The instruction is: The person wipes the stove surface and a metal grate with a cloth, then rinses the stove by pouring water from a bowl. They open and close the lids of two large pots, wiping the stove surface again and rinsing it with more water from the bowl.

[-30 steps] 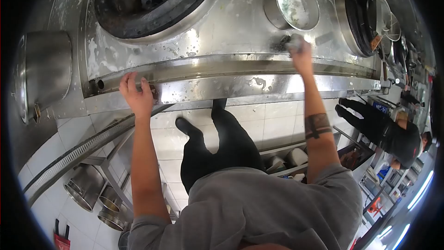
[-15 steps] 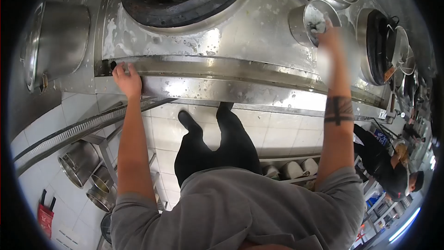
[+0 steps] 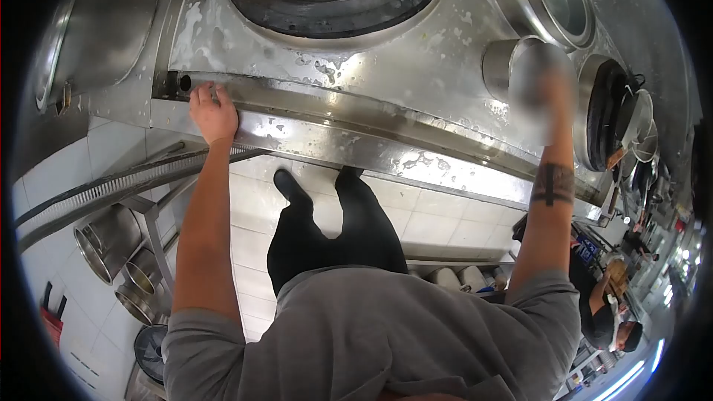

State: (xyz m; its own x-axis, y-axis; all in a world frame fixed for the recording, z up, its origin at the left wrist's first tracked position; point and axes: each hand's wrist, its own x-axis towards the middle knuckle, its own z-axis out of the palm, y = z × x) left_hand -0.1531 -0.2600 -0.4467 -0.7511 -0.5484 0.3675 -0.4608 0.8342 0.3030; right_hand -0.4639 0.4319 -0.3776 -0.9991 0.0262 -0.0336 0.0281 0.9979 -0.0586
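Observation:
My left hand (image 3: 214, 113) rests on the front edge of the steel counter (image 3: 327, 136), at the left end of its channel, with the fingers bent over the edge and apart. At the right, my right hand (image 3: 555, 87) is at the mouth of a small steel pot (image 3: 503, 67). A blur covers that hand and the pot's opening, so its fingers and anything in them are hidden. Wet soapy patches lie on the counter around the round black burner ring (image 3: 334, 26).
A large steel pot (image 3: 111, 30) stands at the left. Behind the small pot is a wide steel pot (image 3: 553, 0); a second black burner (image 3: 605, 111) is at the right. Pots (image 3: 111, 241) sit low at left. Another person (image 3: 605, 312) is at the far right.
The view has shifted and tilted. My right hand is still at the small pot, now over its mouth in a blur. My left hand stays at the counter's edge.

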